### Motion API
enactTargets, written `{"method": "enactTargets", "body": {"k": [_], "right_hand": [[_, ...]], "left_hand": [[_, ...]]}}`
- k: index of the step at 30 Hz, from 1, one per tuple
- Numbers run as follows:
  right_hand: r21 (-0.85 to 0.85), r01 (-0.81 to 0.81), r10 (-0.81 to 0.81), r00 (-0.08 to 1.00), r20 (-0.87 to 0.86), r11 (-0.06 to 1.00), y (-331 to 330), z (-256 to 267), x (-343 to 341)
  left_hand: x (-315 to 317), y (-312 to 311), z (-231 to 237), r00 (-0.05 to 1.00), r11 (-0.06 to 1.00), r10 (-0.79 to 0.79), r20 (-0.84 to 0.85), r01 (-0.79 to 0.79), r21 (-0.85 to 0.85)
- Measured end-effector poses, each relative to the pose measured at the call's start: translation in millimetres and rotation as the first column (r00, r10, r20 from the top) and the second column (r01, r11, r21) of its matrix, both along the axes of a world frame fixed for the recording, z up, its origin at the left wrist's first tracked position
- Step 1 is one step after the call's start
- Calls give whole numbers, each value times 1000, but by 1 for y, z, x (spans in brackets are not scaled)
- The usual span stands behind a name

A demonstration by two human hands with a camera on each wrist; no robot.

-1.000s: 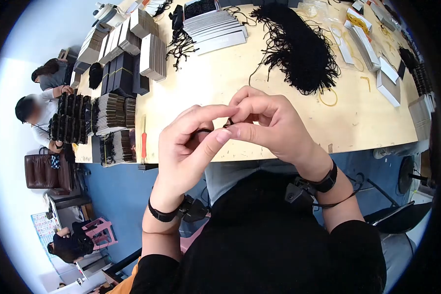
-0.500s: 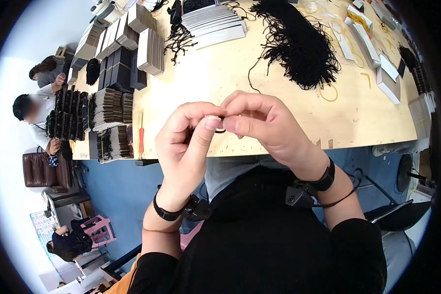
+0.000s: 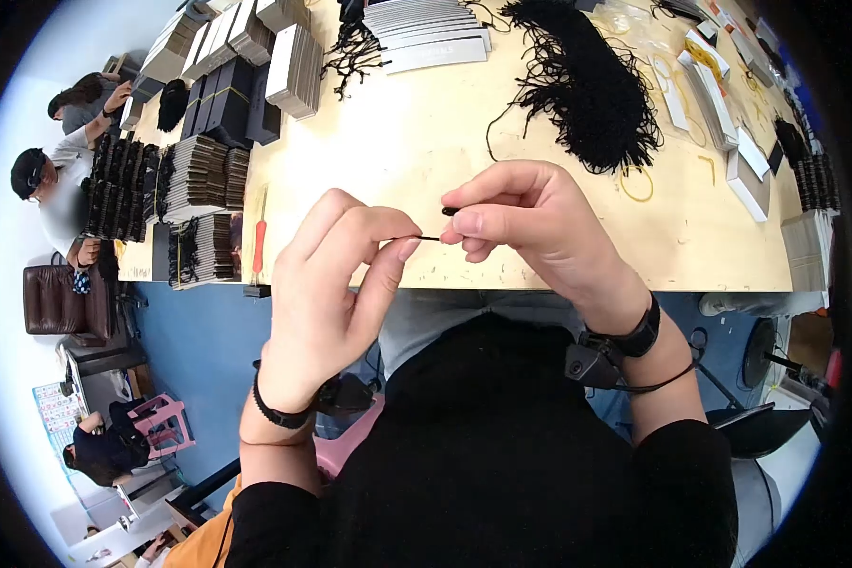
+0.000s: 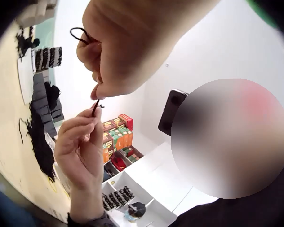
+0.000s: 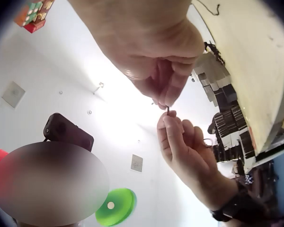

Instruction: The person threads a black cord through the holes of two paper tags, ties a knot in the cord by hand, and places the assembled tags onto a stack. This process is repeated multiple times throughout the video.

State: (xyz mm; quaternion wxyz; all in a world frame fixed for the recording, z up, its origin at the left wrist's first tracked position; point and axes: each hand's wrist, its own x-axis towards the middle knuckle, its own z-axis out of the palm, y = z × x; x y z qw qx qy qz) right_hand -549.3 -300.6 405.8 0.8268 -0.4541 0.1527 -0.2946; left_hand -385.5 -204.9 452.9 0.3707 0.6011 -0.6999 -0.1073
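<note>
Black cord (image 3: 428,239) spans the gap between your two hands in a short, thin line, on your side of the cord bundle (image 3: 592,95) and raised off the table (image 3: 388,142). Your left hand (image 3: 327,284), left of the bundle and nearer you, nips the cord between the tips of thumb and forefinger; the left wrist view shows a loop (image 4: 78,28) standing out from its curled fingers. Your right hand (image 3: 554,227), just on the near side of the bundle, has thumb and forefinger almost together, pinching a small dark bit (image 3: 450,211), while the stretched length runs in at the fingers below. Whether there is a knot is too small to tell.

The table's front edge passes on your side of the bundle, close to your hands in the head view. You have pale tabletop between the bundle and that edge, and more to its left, as far as the grey card stacks (image 3: 293,71). A yellow band (image 3: 625,187) lies just off its near end, a white box (image 3: 746,187) to its right, and fanned pale strips (image 3: 435,47) to its left.

The surface is light, with small dark marks along the near edge. Well left of the bundle are a red-handled tool (image 3: 258,248), a brown chair (image 3: 62,303) and blue floor (image 3: 199,360).
</note>
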Motion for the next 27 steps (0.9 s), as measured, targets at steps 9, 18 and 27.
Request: {"method": "enactTargets", "body": {"k": [9, 18, 27], "right_hand": [[23, -294, 292, 935, -199, 956, -6, 7, 14], [183, -220, 233, 971, -51, 958, 0, -1, 20], [-54, 69, -71, 996, -47, 996, 6, -3, 29]], "left_hand": [[17, -16, 14, 931, 968, -235, 281, 249, -16], [25, -19, -23, 993, 976, 93, -74, -105, -190], [12, -5, -23, 986, 986, 124, -114, -136, -97]]}}
